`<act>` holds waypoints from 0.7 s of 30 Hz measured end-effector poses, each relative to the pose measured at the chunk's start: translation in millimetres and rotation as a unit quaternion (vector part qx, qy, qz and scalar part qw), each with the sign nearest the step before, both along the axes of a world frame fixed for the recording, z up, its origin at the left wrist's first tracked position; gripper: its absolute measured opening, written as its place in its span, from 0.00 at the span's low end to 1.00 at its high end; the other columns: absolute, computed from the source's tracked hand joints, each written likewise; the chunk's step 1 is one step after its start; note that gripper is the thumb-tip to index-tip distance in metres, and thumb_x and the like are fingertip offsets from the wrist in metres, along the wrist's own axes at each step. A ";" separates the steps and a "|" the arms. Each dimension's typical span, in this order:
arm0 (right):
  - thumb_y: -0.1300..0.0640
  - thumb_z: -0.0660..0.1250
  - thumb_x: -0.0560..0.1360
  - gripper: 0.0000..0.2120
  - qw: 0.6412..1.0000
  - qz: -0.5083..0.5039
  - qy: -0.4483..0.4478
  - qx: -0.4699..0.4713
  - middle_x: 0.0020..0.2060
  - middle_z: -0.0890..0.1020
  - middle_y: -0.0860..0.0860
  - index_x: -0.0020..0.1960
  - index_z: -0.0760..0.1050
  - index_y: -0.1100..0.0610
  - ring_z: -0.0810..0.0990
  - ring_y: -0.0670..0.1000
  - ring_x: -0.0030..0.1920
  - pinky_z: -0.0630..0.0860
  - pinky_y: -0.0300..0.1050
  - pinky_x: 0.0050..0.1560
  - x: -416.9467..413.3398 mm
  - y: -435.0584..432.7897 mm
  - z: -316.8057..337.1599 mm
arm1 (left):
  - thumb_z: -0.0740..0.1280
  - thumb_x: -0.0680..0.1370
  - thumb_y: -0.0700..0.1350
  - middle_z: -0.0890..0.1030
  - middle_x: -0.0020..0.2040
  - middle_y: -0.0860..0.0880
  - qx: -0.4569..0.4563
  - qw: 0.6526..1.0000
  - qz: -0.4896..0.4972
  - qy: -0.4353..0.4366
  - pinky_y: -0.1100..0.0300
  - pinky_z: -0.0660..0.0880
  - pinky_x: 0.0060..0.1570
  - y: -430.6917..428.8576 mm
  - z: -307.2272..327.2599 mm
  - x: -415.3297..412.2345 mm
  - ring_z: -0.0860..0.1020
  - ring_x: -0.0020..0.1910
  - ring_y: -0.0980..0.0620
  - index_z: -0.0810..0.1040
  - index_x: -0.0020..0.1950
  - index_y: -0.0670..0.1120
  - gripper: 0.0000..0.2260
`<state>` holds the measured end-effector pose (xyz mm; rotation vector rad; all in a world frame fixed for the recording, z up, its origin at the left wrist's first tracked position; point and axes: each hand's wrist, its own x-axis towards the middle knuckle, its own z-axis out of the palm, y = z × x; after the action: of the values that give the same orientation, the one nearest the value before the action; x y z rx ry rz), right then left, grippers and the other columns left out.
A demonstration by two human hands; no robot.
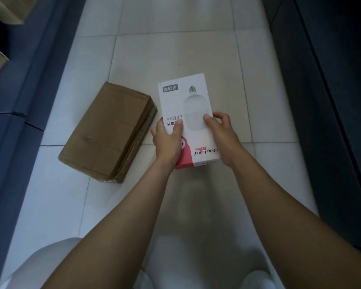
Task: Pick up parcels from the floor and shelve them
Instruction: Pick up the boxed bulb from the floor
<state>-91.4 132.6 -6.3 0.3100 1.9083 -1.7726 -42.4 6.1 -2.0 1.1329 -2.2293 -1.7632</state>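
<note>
In the head view, the person's left hand [167, 140] and right hand [223, 134] both grip a white bulb box [185, 101], one on each long side, thumbs laid over its printed top face. Whether the box has left the floor [175, 49] or rests on it cannot be told for sure; it looks just raised. Just left of the bulb box, apart from it, a brown carton [104, 134] lies flat on the floor, untouched. Farther left of the bulb box, a blue shelf [29, 80] runs along the aisle, with cardboard boxes [0, 59] partly visible on it at the frame's edge. By this look the task is partway: the bulb box is in hand but not shelved, and the carton waits.
</note>
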 end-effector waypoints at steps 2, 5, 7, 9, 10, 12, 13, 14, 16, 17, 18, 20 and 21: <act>0.46 0.65 0.76 0.17 1.000 0.011 -0.005 -0.027 0.47 0.81 0.50 0.62 0.63 0.43 0.84 0.44 0.30 0.79 0.41 0.29 -2.9 -2.2 0.7 | 0.65 0.78 0.52 0.69 0.59 0.49 -0.016 1.000 -0.007 0.013 0.48 0.75 0.61 -4.0 9.1 -7.9 0.75 0.60 0.47 0.70 0.66 0.48 0.18; 0.47 0.63 0.78 0.18 0.999 0.002 0.010 -0.038 0.47 0.81 0.45 0.64 0.60 0.41 0.84 0.41 0.31 0.80 0.41 0.31 -8.0 -7.8 9.0 | 0.66 0.77 0.51 0.75 0.61 0.46 -0.020 0.999 -0.035 0.032 0.45 0.76 0.60 -12.7 29.8 -21.3 0.78 0.58 0.46 0.72 0.66 0.46 0.20; 0.47 0.62 0.79 0.17 0.999 -0.007 0.013 -0.042 0.47 0.81 0.44 0.64 0.60 0.40 0.85 0.42 0.32 0.81 0.41 0.31 -11.7 -12.4 27.2 | 0.67 0.76 0.51 0.78 0.61 0.44 -0.010 0.998 -0.040 0.039 0.43 0.77 0.58 -17.5 49.3 -28.4 0.79 0.57 0.45 0.72 0.66 0.46 0.20; 0.46 0.62 0.79 0.17 0.999 -0.008 0.019 -0.040 0.48 0.81 0.43 0.66 0.62 0.40 0.85 0.45 0.38 0.82 0.44 0.36 -15.0 -14.0 56.6 | 0.67 0.75 0.51 0.78 0.61 0.44 0.000 0.999 -0.035 0.040 0.43 0.77 0.58 -18.6 75.6 -32.9 0.79 0.57 0.45 0.73 0.65 0.47 0.19; 0.47 0.62 0.79 0.18 0.999 -0.008 0.021 -0.039 0.49 0.81 0.44 0.67 0.63 0.41 0.85 0.47 0.42 0.83 0.47 0.40 -16.2 -13.7 74.6 | 0.67 0.75 0.51 0.78 0.61 0.44 0.004 0.999 -0.034 0.040 0.44 0.77 0.58 -17.7 91.5 -34.0 0.79 0.57 0.46 0.73 0.63 0.49 0.18; 0.47 0.62 0.80 0.16 0.999 -0.005 0.024 -0.037 0.49 0.82 0.44 0.66 0.65 0.43 0.84 0.49 0.46 0.83 0.50 0.46 -16.4 -12.5 115.2 | 0.67 0.75 0.52 0.78 0.61 0.44 0.019 0.998 -0.034 0.039 0.44 0.78 0.57 -15.9 129.2 -33.7 0.80 0.56 0.46 0.72 0.60 0.52 0.15; 0.47 0.62 0.80 0.15 0.999 -0.001 0.025 -0.035 0.49 0.82 0.44 0.65 0.65 0.42 0.84 0.49 0.47 0.83 0.51 0.47 -15.9 -12.3 136.7 | 0.67 0.75 0.51 0.78 0.61 0.44 0.025 0.998 -0.032 0.038 0.44 0.78 0.57 -15.6 150.2 -32.7 0.80 0.55 0.46 0.72 0.59 0.53 0.13; 0.47 0.61 0.80 0.14 0.999 0.002 0.025 -0.033 0.49 0.82 0.43 0.65 0.66 0.42 0.84 0.50 0.48 0.83 0.51 0.48 -15.1 -12.2 158.9 | 0.67 0.76 0.51 0.78 0.61 0.43 0.026 0.999 -0.029 0.035 0.45 0.78 0.56 -15.5 172.6 -31.4 0.81 0.54 0.47 0.72 0.59 0.52 0.13; 0.47 0.61 0.80 0.15 0.999 0.001 0.021 -0.028 0.49 0.82 0.42 0.66 0.66 0.42 0.85 0.48 0.47 0.83 0.50 0.47 -11.9 -13.5 204.7 | 0.67 0.77 0.49 0.78 0.61 0.42 0.025 0.999 -0.024 0.032 0.46 0.79 0.56 -15.6 219.7 -28.4 0.81 0.54 0.47 0.73 0.60 0.49 0.13; 0.46 0.61 0.80 0.17 1.000 -0.001 0.020 -0.022 0.48 0.82 0.41 0.68 0.66 0.43 0.85 0.46 0.45 0.83 0.49 0.46 -9.9 -14.8 229.4 | 0.67 0.78 0.47 0.78 0.61 0.42 0.026 0.999 -0.021 0.033 0.47 0.78 0.57 -15.9 245.2 -27.1 0.80 0.55 0.46 0.74 0.61 0.48 0.13; 0.45 0.60 0.80 0.19 1.000 -0.004 0.020 -0.015 0.49 0.82 0.41 0.70 0.65 0.44 0.84 0.45 0.45 0.82 0.48 0.46 -8.2 -16.2 254.9 | 0.67 0.78 0.47 0.78 0.61 0.41 0.026 0.999 -0.020 0.034 0.46 0.77 0.58 -16.4 271.4 -26.0 0.80 0.55 0.46 0.74 0.61 0.47 0.12; 0.43 0.58 0.80 0.22 1.000 -0.010 0.017 -0.006 0.53 0.81 0.43 0.73 0.62 0.43 0.83 0.47 0.50 0.82 0.50 0.51 -6.5 -18.7 308.5 | 0.67 0.78 0.47 0.78 0.62 0.42 0.022 0.999 -0.021 0.031 0.44 0.77 0.59 -17.6 326.4 -25.5 0.80 0.56 0.45 0.74 0.62 0.47 0.14; 0.42 0.57 0.80 0.24 1.000 -0.012 0.015 -0.005 0.57 0.80 0.44 0.75 0.60 0.43 0.82 0.49 0.54 0.81 0.52 0.55 -7.1 -19.8 337.7 | 0.66 0.78 0.48 0.78 0.62 0.42 0.020 0.999 -0.023 0.030 0.44 0.76 0.60 -18.0 356.0 -25.6 0.80 0.57 0.45 0.73 0.64 0.47 0.15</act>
<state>-98.5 112.8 331.3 0.3061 1.9239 -1.8105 -68.0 -11.9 353.9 1.0309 -2.2132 -1.8407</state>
